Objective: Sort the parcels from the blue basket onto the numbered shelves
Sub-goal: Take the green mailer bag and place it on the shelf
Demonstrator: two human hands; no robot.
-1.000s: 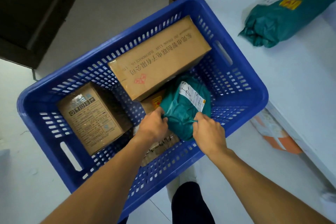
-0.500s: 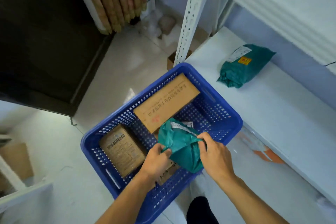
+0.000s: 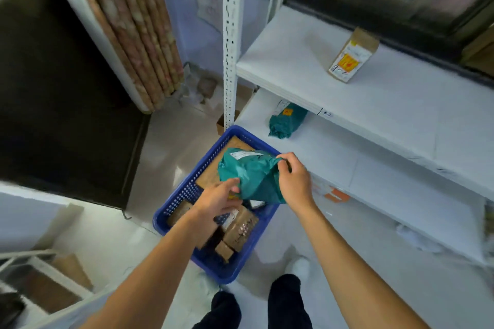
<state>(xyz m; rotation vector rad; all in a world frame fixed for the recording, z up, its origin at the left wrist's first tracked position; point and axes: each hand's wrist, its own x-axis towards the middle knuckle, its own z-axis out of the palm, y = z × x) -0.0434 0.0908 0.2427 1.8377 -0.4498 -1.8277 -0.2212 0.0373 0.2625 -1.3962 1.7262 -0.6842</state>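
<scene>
A green plastic-wrapped parcel (image 3: pixel 251 173) with a white label is held above the blue basket (image 3: pixel 173 208). My right hand (image 3: pixel 292 181) grips its right edge. My left hand (image 3: pixel 216 200) touches its lower left corner with fingers extended. Several brown cardboard boxes (image 3: pixel 239 227) lie in the basket on the floor. To the right stand the white shelves (image 3: pixel 387 93), with a handwritten number mark (image 3: pixel 326 114) on the front edge of the upper board.
A second green parcel (image 3: pixel 286 120) lies on the lower shelf. A small brown box (image 3: pixel 352 56) with a yellow label stands on the upper shelf. The perforated shelf post (image 3: pixel 230 40) rises just behind the basket. A curtain (image 3: pixel 133 29) hangs at the left.
Both hands have lifted the green parcel out of the basket and upward. My head has risen, so the upper shelf has come into view.
</scene>
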